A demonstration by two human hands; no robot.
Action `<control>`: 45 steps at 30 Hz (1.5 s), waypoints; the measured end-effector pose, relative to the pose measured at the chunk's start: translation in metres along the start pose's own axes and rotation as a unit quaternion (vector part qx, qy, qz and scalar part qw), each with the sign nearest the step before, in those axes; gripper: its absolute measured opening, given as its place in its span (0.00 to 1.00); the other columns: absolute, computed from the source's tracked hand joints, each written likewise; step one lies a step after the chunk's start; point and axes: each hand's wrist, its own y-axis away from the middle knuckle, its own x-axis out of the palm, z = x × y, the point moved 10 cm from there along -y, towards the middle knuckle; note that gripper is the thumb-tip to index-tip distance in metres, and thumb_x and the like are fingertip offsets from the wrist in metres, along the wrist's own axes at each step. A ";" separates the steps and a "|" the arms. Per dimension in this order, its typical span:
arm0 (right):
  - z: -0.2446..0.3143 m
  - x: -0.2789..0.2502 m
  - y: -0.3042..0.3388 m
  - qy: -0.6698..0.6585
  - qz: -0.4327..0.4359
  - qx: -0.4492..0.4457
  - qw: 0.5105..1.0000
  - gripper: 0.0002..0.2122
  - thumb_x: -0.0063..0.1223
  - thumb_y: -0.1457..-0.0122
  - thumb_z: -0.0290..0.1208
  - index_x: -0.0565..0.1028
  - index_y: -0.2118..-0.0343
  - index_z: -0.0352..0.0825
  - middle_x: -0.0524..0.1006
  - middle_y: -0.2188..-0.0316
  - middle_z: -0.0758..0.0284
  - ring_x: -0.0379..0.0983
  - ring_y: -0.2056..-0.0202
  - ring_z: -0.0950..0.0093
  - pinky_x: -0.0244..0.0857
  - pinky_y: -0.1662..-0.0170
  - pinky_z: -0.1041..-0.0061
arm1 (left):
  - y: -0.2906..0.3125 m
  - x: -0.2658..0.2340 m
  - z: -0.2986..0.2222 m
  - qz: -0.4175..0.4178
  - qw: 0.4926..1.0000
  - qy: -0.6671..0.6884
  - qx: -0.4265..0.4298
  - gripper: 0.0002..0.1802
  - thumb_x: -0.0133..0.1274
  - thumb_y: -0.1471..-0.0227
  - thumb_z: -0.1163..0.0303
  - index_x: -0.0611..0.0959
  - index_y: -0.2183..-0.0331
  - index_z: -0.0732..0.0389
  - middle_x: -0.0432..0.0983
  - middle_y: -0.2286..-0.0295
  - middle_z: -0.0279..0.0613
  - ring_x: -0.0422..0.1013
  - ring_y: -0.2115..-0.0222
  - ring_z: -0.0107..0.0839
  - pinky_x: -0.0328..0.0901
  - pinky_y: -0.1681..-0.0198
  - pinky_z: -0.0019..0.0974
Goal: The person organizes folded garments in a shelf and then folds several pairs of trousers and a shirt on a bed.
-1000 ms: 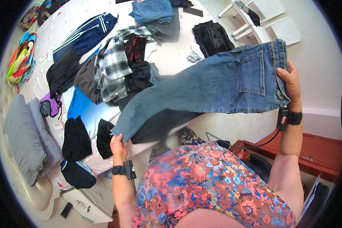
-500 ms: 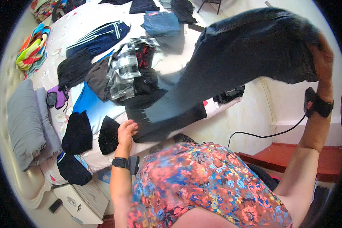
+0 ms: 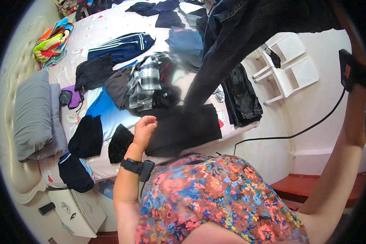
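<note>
My right hand (image 3: 352,42) is raised at the upper right, gripping the waist end of dark jeans (image 3: 248,38). The jeans stretch across the upper right, and one leg slants down to the bed. Its lower end meets a black folded garment (image 3: 183,130) at the near bed edge. My left hand (image 3: 145,129) hovers at that garment's left side, fingers loosely curled, with nothing visible in it. Just left of it lies a small black fuzzy piece (image 3: 120,144). Beyond are a black-and-white plaid shirt (image 3: 144,83) and a blue garment (image 3: 105,103).
Grey pillows (image 3: 33,118) lean at the headboard on the left. Striped navy trousers (image 3: 122,46), folded blue jeans (image 3: 185,42) and folded black trousers (image 3: 242,95) lie on the bed. White stools (image 3: 290,67) stand beyond its right side. A black cable (image 3: 288,137) hangs from my right wrist.
My right hand has lifted the jeans higher and farther right. The frayed leg end has swung away from my left hand. The view has shifted, showing the stools and black trousers.
</note>
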 end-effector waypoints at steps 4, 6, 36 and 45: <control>-0.024 0.007 0.076 0.019 0.024 0.177 0.984 0.07 0.52 0.49 0.24 0.75 0.69 0.26 0.77 0.70 0.60 0.73 0.69 0.72 0.68 0.64 0.74 | -0.001 0.005 -0.016 0.013 0.995 -0.052 0.081 0.14 0.50 0.58 0.77 0.75 0.63 0.64 0.73 0.69 0.37 0.68 0.70 0.24 0.63 0.66 0.25; -0.023 -0.009 0.097 0.032 0.017 0.221 0.975 0.07 0.52 0.49 0.24 0.75 0.69 0.26 0.77 0.70 0.60 0.73 0.70 0.72 0.67 0.64 0.75 | -0.011 0.014 -0.020 0.010 0.993 -0.025 0.117 0.16 0.51 0.59 0.79 0.75 0.63 0.64 0.72 0.70 0.36 0.68 0.68 0.24 0.63 0.63 0.26; 0.001 0.190 -0.075 -0.559 0.003 0.267 0.785 0.13 0.52 0.48 0.30 0.73 0.66 0.23 0.74 0.73 0.62 0.71 0.74 0.77 0.65 0.69 0.82 | 0.127 0.145 -0.355 0.022 0.843 -0.142 0.518 0.41 0.62 0.63 0.74 0.60 0.48 0.66 0.68 0.59 0.43 0.67 0.60 0.29 0.62 0.56 0.31; 0.011 0.183 -0.087 -0.446 0.130 0.178 0.867 0.18 0.57 0.51 0.36 0.73 0.65 0.23 0.75 0.72 0.63 0.71 0.73 0.76 0.66 0.69 0.79 | 0.121 0.071 -0.386 -0.022 0.878 -0.049 0.475 0.17 0.48 0.47 0.69 0.73 0.57 0.67 0.76 0.66 0.40 0.71 0.64 0.29 0.64 0.59 0.31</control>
